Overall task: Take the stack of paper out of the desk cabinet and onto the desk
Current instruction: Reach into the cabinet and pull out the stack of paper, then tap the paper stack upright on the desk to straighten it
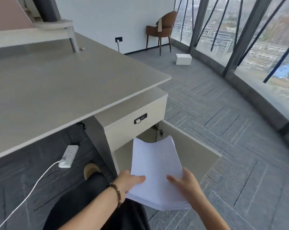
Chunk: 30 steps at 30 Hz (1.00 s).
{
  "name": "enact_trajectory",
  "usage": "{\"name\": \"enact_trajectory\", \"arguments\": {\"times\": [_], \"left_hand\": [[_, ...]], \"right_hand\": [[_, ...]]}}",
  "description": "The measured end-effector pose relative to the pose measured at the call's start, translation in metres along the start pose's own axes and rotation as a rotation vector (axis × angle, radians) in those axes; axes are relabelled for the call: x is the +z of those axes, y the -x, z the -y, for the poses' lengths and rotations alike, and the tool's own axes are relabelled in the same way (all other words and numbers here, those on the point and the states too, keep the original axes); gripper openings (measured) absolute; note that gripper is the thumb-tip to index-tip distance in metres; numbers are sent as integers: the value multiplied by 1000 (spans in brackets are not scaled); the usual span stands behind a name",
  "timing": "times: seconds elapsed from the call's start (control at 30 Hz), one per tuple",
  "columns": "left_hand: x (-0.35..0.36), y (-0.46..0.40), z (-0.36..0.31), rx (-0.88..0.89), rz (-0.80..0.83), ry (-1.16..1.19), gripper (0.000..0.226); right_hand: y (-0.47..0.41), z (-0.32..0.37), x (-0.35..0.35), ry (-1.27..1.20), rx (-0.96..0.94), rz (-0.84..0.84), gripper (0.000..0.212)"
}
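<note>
Head view: stack of paper (pixel 155 171) is held in the air by both hands, low in front of the open desk cabinet (pixel 135 128), out of the compartment or nearly so; its far edge overlaps the opening from this angle, so full clearance can't be confirmed. Left hand (pixel 129 180) clamps the near-left edge, thumb on top, other fingers hidden under the sheets. Right hand (pixel 184 182) clamps the near-right edge the same way, its fingers (pixel 172 178) pressed on the top sheet. Long axis runs away from the person toward the cabinet, and the far end sags and curls. Table (pixel 57 83) lies up and to the left of the stack, top bare near the corner, so plenty of landing room. Left hand is nearer the table. Watch the table's front edge and the locked drawer (pixel 133 120) directly above the far end, and the swung-open cabinet door (pixel 190 146) on the right. My read: pull back toward the body first, then lift left over the edge.
</note>
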<state>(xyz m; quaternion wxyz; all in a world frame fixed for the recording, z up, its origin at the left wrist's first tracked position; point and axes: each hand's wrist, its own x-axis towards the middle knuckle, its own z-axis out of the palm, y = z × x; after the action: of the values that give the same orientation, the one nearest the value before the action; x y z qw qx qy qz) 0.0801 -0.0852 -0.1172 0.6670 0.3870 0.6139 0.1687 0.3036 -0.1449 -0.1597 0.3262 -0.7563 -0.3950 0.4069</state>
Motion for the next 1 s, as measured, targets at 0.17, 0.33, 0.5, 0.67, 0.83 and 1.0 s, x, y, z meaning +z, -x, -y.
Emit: {"name": "enact_trajectory", "arguments": {"times": [0.17,0.33,0.5,0.67,0.83,1.0], "left_hand": [[15,65,-17,72,83,40,33],[16,134,-55,241,98,62,22],[-11,197,-99,448,44,75,16],[-69,253,-140,500,63,151,27],[-134,286,-173,568,60,224,32],[-197,289,-180,651,-79,171,33]], "right_hand": [[61,32,-45,-27,-96,-111,28],[108,84,-85,-66,-261,-184,23],[141,156,-99,-108,-448,-240,21],[163,233,-82,-220,-598,-228,16],[168,300,-43,-240,-696,-139,37],[163,356,5,-235,-757,-56,34]]}}
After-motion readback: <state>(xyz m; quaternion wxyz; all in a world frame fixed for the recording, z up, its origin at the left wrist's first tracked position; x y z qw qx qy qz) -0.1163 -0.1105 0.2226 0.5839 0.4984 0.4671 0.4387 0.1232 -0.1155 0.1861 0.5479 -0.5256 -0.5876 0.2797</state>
